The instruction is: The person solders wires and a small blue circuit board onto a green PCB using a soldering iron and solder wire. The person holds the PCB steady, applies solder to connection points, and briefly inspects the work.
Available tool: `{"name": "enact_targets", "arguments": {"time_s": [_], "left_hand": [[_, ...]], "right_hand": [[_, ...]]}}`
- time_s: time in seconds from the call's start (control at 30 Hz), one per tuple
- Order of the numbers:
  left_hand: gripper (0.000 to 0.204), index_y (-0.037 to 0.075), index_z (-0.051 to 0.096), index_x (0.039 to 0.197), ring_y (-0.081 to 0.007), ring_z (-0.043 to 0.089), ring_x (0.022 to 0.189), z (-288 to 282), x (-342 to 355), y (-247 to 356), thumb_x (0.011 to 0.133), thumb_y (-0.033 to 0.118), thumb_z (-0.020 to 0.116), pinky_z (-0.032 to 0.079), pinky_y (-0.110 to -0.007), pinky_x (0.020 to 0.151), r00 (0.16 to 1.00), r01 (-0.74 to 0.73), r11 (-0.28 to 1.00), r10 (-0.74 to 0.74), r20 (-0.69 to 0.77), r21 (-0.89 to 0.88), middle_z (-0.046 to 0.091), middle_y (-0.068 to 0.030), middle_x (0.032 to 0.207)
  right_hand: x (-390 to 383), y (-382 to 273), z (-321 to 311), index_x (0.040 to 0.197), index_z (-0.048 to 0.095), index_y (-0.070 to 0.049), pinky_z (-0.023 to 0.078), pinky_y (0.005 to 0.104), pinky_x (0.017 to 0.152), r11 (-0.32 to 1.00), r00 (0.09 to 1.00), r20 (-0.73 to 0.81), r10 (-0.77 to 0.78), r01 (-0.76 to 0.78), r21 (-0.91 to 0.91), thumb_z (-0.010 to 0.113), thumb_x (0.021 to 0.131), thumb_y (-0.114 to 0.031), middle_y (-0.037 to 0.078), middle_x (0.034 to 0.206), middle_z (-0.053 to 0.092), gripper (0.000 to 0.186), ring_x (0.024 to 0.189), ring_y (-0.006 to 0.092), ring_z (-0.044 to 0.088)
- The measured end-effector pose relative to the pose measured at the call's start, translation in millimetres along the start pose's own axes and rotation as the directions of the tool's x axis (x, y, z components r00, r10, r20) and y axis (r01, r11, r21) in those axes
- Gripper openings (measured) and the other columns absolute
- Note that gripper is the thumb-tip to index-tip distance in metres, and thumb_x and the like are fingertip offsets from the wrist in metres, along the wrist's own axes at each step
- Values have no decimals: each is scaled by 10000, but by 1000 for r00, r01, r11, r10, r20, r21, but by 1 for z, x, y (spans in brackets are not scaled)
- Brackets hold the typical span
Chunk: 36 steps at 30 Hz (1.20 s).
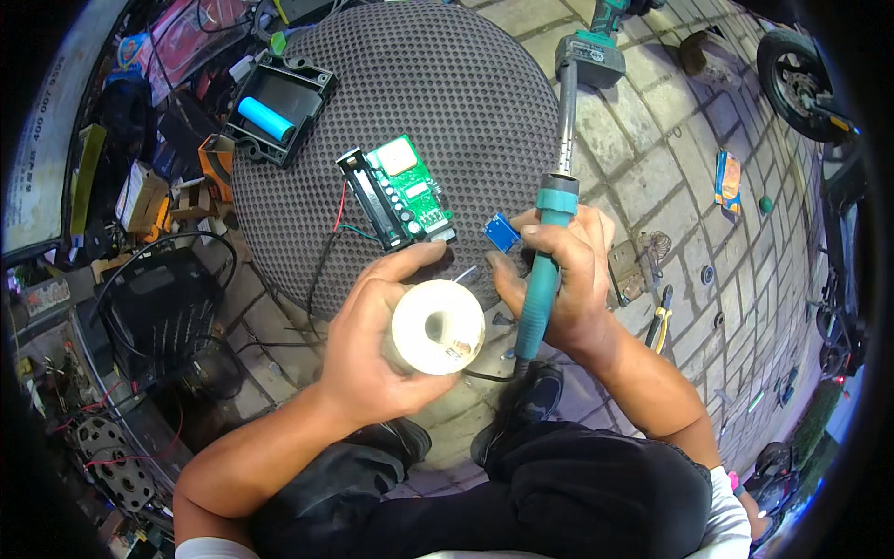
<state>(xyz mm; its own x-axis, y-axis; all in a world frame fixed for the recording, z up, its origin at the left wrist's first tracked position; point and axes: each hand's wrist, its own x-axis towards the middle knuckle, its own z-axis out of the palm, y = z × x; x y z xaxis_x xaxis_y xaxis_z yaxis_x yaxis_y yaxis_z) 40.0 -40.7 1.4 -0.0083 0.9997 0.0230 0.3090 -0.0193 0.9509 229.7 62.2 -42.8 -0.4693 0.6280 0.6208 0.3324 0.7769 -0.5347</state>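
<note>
My left hand (358,345) grips a white spool of solder (414,331), with a short strand sticking up; its index fingertip is at the lower edge of a green circuit board (405,182). Beside that board is a black battery holder (370,200) with red and green wires. My right hand (577,279) is closed on a teal soldering iron (538,312), pointing up. A small blue board (501,233) is at its fingertips; I cannot tell whether they grip it. At the stool's upper left, a blue cylindrical cell (265,118) lies in an open black case (307,84).
The round textured stool (447,84) stands on paving. A teal power tool (589,58) is at the top. Yellow-handled pliers (661,321) and an orange packet (728,182) lie rightward. Clutter and a black box (154,312) fill the left. A wheeled vehicle (792,84) stands at right.
</note>
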Motion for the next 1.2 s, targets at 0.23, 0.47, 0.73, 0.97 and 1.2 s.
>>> {"name": "enact_targets", "arguments": {"time_s": [0.23, 0.47, 0.73, 0.97, 1.2], "left_hand": [[486, -19, 480, 997, -279, 551, 1116, -4, 2, -3, 625, 62, 781, 433, -341, 912, 993, -100, 991, 95, 63, 88, 494, -272, 1268], [477, -15, 483, 969, -267, 560, 1102, -3, -1, -5, 620, 72, 797, 447, -329, 887, 996, -73, 995, 70, 56, 70, 501, -283, 1261], [478, -3, 530, 964, -337, 542, 1135, -2, -1, -6, 583, 101, 799, 431, -397, 928, 996, -89, 989, 85, 35, 118, 517, -250, 1260], [502, -7, 606, 992, -236, 515, 828, -11, -5, -4, 560, 129, 822, 420, -327, 749, 978, -201, 869, 206, 39, 453, 533, -116, 949], [534, -8, 555, 1052, -274, 561, 838, -36, -9, -17, 567, 55, 771, 458, -346, 734, 990, -79, 906, 119, -70, 415, 578, -139, 938]], "right_hand": [[-9, -7, 0, 1093, 479, -78, 357, 391, 714, 997, 996, -30, 79, -78, 29, 793, 613, -29, 89, 880, 609, 575, 729, 258, 539], [-25, -9, 1, 1161, 428, -82, 343, 413, 683, 998, 997, -24, 68, -67, 12, 800, 608, -34, 120, 901, 579, 668, 740, 272, 514], [-23, -11, -3, 1205, 374, -67, 387, 398, 722, 995, 995, 37, 96, -95, -32, 776, 613, 26, 104, 896, 574, 722, 783, 237, 521], [-29, -5, -7, 1206, 412, -83, 360, 414, 697, 996, 996, -57, 68, -64, 64, 782, 621, -20, 137, 932, 577, 695, 782, 271, 523], [-71, -6, -49, 1283, 470, -34, 427, 361, 824, 971, 970, 63, 236, -238, 17, 448, 793, 118, 237, 1148, 589, 512, 915, 257, 544]]}}
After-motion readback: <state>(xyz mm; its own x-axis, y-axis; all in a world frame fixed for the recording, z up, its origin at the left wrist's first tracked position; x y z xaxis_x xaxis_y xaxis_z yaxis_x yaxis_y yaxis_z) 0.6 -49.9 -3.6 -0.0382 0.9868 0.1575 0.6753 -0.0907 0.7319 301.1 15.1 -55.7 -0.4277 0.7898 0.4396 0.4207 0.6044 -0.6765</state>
